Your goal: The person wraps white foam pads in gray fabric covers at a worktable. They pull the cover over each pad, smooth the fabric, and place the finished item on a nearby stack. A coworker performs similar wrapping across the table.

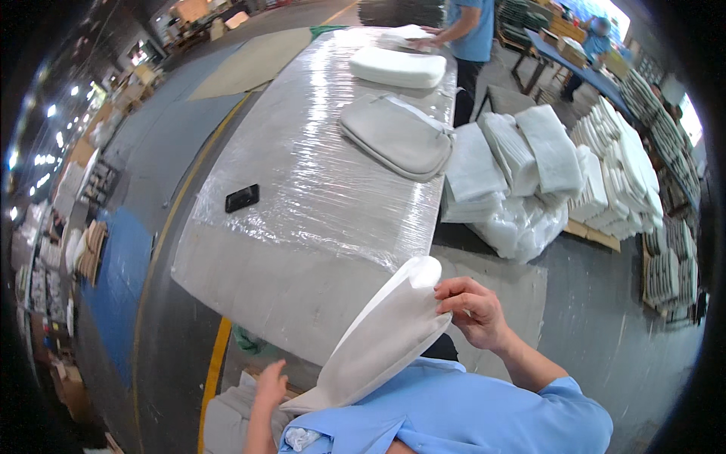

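Note:
A light grey fabric cushion cover (378, 348) stands tilted against my front, at the near edge of the table. A white pad (423, 270) shows along its upper edge. My right hand (473, 310) pinches the cover's right edge between thumb and fingers. Lower left, my left hand (271, 386) is apart from the cover, fingers stretched out and holding nothing. It hovers beside a pile of grey fabric pieces (227, 420). Farther up the table lie a grey cushion (397, 136) with a seam round its edge and a white pad stack (397, 68).
The table (287, 280) is partly wrapped in shiny clear film. A black phone (242, 198) lies on its left side. Stacks of white pads (473, 170) stand to the right. Across the far end, a person in a blue shirt (473, 34) handles white material.

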Motion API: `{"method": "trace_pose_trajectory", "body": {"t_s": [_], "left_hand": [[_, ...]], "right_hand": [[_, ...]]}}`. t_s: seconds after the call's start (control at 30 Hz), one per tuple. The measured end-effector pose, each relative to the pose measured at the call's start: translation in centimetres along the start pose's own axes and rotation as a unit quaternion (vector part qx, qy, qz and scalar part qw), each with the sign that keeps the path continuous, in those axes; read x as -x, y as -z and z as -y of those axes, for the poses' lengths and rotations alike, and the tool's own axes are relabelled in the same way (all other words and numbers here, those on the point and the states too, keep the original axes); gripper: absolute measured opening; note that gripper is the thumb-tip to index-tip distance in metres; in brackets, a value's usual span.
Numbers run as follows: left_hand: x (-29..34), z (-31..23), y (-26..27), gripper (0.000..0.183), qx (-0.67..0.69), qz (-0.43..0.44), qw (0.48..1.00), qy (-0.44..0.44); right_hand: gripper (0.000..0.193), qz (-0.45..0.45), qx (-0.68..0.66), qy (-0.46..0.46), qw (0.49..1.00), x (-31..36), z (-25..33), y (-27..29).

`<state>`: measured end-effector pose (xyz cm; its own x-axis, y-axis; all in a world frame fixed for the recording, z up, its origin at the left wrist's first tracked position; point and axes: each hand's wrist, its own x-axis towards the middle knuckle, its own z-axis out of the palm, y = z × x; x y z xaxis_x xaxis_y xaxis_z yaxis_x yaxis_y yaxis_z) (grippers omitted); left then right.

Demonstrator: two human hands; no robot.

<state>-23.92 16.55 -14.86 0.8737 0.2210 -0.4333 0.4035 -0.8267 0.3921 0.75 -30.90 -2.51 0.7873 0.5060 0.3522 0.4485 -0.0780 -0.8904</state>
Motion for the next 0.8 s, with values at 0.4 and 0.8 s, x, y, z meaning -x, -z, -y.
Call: {"method": "trace_pose_trajectory", "body": {"t_s": [0.4, 0.8], "left_hand": [[-15.9, -28.6, 2.1, 0.056, 0.117, 0.119, 0.897, -0.409], [-15.2, -32.5, 2.8, 0.042, 0.089, 0.125, 0.863, -0.481]], "right_hand": [[0.025, -0.272, -0.281, -0.271, 0.88, 4.1, -8.3, -4.4], [0.063, -0.036, -0.725, -0.363, 0.584, 6.3, -11.6, -8.2]]}}
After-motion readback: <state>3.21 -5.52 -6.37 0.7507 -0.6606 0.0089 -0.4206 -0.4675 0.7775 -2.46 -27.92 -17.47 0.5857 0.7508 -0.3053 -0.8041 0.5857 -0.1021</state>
